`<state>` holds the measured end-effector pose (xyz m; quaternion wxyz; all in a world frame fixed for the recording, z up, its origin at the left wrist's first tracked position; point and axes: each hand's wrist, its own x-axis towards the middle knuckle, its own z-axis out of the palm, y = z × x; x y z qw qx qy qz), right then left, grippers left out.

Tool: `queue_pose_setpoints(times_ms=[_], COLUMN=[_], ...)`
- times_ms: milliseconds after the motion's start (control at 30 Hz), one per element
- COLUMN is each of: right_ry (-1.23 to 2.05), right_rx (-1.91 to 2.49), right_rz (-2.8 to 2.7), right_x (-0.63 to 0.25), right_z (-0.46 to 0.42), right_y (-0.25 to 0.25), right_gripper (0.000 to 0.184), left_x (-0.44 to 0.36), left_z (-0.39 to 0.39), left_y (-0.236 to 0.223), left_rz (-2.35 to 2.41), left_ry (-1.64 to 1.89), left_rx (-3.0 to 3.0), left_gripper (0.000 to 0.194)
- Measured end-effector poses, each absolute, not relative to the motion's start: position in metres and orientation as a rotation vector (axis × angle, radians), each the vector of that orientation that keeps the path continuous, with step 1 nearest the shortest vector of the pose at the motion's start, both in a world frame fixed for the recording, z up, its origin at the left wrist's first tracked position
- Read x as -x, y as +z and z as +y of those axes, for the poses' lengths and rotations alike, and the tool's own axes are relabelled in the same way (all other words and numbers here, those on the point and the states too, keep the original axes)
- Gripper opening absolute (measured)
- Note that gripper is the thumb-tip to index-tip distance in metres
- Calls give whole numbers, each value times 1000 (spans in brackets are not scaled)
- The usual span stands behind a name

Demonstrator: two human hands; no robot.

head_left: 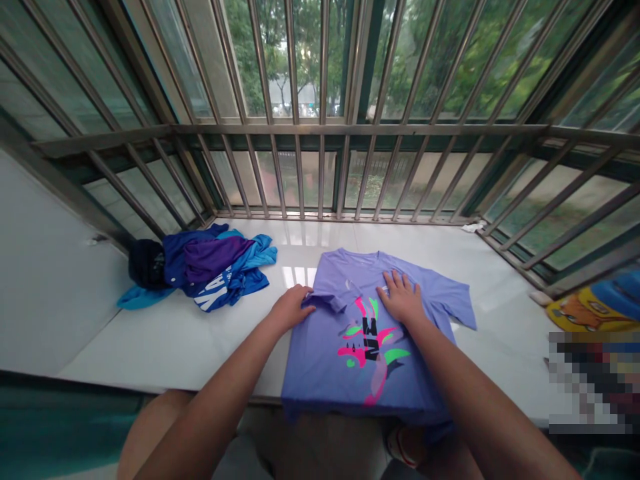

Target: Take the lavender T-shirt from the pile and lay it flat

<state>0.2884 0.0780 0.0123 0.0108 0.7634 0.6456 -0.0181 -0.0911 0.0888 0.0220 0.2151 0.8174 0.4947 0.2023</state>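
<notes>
A lavender-blue T-shirt [325, 360] lies flat on the white ledge, with a pink, green and black print at its middle. Its left sleeve is folded inward over the body. My left hand [293, 308] sits at that folded sleeve [330, 297], fingers curled over its edge. My right hand [400, 298] rests flat on the chest of the shirt below the collar, fingers spread. The shirt's right sleeve [457, 303] lies unfolded, out to the side. The near hem hangs over the ledge's front edge.
A heap of blue and purple clothes [215, 267] with a dark navy bundle [147, 264] lies to the left on the white ledge [165, 347]. Steel window bars [300, 127] run along the back. A cartoon-printed yellow and blue cushion [595, 305] sits at the right.
</notes>
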Motion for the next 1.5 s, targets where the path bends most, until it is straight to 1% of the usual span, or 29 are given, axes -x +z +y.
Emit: queue_pose_setpoints(times_ms=[67, 100, 300, 500, 567, 667, 733, 800, 867, 933, 1033, 1100, 1133, 1233, 1333, 1500], right_ry=[-57, -56, -51, -51, -55, -52, -46, -38, -32, -24, -16, -20, -25, -39, -49, -48], right_rx=[-2378, -2376, -2380, -2382, -2379, -2374, -2375, -2378, -2377, -2370, -2372, -2381, -2383, -2382, -2383, -2382], right_rz=[2009, 2007, 2003, 2011, 2009, 2006, 2005, 2010, 2019, 2027, 2024, 2025, 2028, 2034, 2030, 2010], right_x=[-288, -288, -288, -289, -288, -289, -290, -290, -291, -292, -292, -293, -292, -291, -290, -286], right_z=[78, 77, 78, 78, 78, 78, 79, 80, 80, 80, 80, 80, 80, 80, 79, 76], right_y=[14, 14, 13, 13, 13, 12, 11, 9, 8, 6, 5, 5, 5, 7, 9, 23], right_gripper=[74, 74, 74, 74, 75, 75, 75, 75, 76, 76, 75, 76, 76, 76, 76, 72], left_x=[92, 95, 123, 123, 121, 119, 118, 117, 116, 116, 115, 114, 114, 112, 112, 112], left_z=[91, 93, 98, 93, 91, 88, 86, 86, 86, 86, 83, 80, 79, 79, 81, 85], left_y=[13, 11, 1, -3, -2, 1, 2, 2, 2, 2, 2, 3, 3, 2, 1, 0], left_rz=[1400, 1411, 1314, 1238, 1265, 1304, 1394, 1603, 1826, 1886, 1588, 1316, 1237, 1276, 1372, 1394], left_ry=[581, 608, 815, 814, 824, 840, 821, 802, 818, 882, 923, 846, 803, 749, 762, 803], left_rx=[-2281, -2271, -2183, -2255, -2307, -2381, -2422, -2420, -2368, -2335, -2477, -2603, -2635, -2621, -2563, -2492], left_gripper=[24, 22, 30, 36, 35, 29, 22, 17, 16, 17, 28, 34, 34, 27, 23, 15])
